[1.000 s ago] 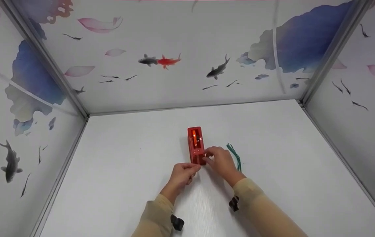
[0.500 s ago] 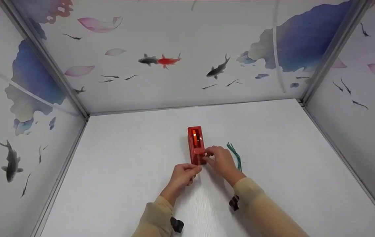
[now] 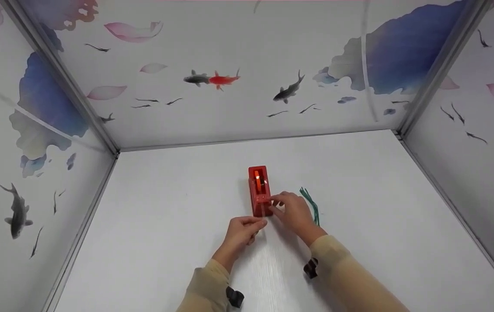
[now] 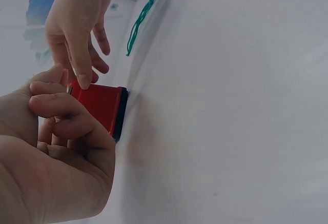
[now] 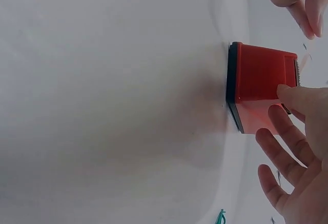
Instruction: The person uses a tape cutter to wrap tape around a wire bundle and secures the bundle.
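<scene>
A red tape dispenser [image 3: 254, 190] stands on the white table, an orange roll [image 3: 258, 180] showing in its top opening. At its near end, the left hand [image 3: 240, 232] pinches the end of a narrow clear tape strip [image 3: 263, 211] between thumb and forefinger. The strip runs from the cutter to those fingertips. The serrated cutter [image 5: 297, 73] shows in the right wrist view. The right hand [image 3: 294, 212] holds the dispenser's front corner, its thumb [image 5: 294, 96] on the front face just below the cutter and its other fingers spread beside it.
A small bunch of green ties [image 3: 310, 203] lies on the table just right of the right hand. White panels printed with fish and petals [image 3: 247, 108] enclose the table [image 3: 164, 225] at the back and both sides. Black wrist cameras [image 3: 234, 297] sit at both cuffs.
The left hand has drawn very slightly toward the near edge, and the tape strip now shows straighter between cutter and fingertips. The right hand keeps its hold on the dispenser, which stays in place.
</scene>
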A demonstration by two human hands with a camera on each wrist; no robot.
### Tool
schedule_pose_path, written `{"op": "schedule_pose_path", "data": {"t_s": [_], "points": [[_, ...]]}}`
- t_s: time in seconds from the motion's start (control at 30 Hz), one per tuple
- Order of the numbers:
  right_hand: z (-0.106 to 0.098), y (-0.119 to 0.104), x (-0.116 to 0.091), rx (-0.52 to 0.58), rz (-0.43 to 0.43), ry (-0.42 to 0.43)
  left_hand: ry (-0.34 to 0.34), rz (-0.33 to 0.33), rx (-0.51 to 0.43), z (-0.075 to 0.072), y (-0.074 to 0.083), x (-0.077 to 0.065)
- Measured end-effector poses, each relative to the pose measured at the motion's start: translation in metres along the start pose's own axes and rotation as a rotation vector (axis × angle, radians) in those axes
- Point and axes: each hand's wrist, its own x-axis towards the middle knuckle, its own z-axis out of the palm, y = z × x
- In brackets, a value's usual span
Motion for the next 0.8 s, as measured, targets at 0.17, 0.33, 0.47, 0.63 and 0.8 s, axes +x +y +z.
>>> {"op": "schedule_pose_path", "data": {"t_s": [0.17,0.33,0.47,0.63,0.8], "points": [[-0.010,0.007,-0.003,-0.046,-0.027,0.037,0.007,-0.013,0.012,0.002,-0.002,0.001],[-0.022,0.020,-0.004,-0.082,-0.009,0.062,0.014,-0.026,0.027,0.003,-0.003,0.002],[-0.029,0.037,-0.009,-0.085,0.030,0.082,0.008,-0.042,0.026,0.004,-0.005,0.001],[-0.039,0.055,-0.015,-0.073,0.125,0.123,0.007,-0.048,0.013,0.003,-0.005,0.000],[-0.053,0.067,-0.017,-0.073,0.267,0.108,-0.006,-0.039,0.008,0.002,-0.005,0.001]]}}
